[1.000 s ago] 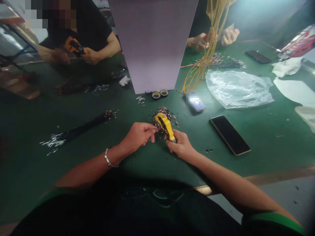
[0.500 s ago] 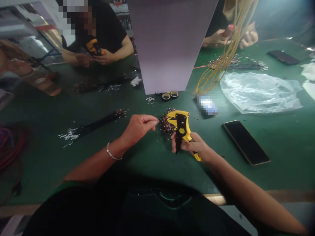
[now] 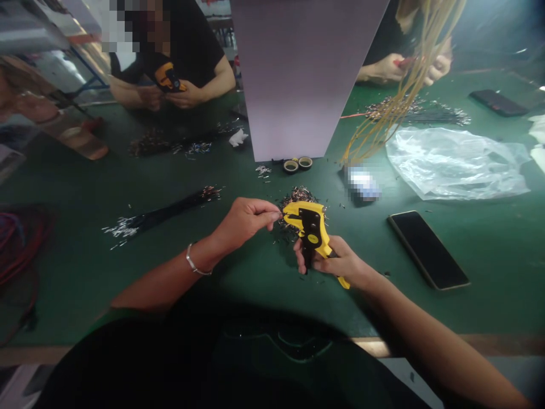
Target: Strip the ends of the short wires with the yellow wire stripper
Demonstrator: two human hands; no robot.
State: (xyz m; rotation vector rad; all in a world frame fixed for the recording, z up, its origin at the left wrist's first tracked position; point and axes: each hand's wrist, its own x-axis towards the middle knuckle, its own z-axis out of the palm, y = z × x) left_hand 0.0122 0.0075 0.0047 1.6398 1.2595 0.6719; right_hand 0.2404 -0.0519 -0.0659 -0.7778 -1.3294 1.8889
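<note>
My right hand (image 3: 336, 258) grips a yellow and black wire stripper (image 3: 313, 224), its jaws pointing left. Thumb and index finger of my left hand (image 3: 251, 218) are pinched right at the mouth of those jaws. A short dark wire end shows at the fingertips; the rest of that wire is hidden. Behind and under the stripper's head lies a pile of cut wire scraps (image 3: 300, 195), black and coppery. To the left of my left hand rests a bundle of black wires (image 3: 166, 217), with silvery ends at the left and coppery ends at the right.
A phone (image 3: 428, 250) lies right of my right hand, near a clear plastic bag (image 3: 455, 165). Two tape rolls (image 3: 298, 165) sit before a pale upright panel (image 3: 302, 79). Yellow wires (image 3: 395, 108) hang at the right. Two co-workers handle tools across the green table (image 3: 238, 307).
The stripper has moved slightly down and left against the pile, and its jaws now meet my left fingertips. The whole view has shifted slightly.
</note>
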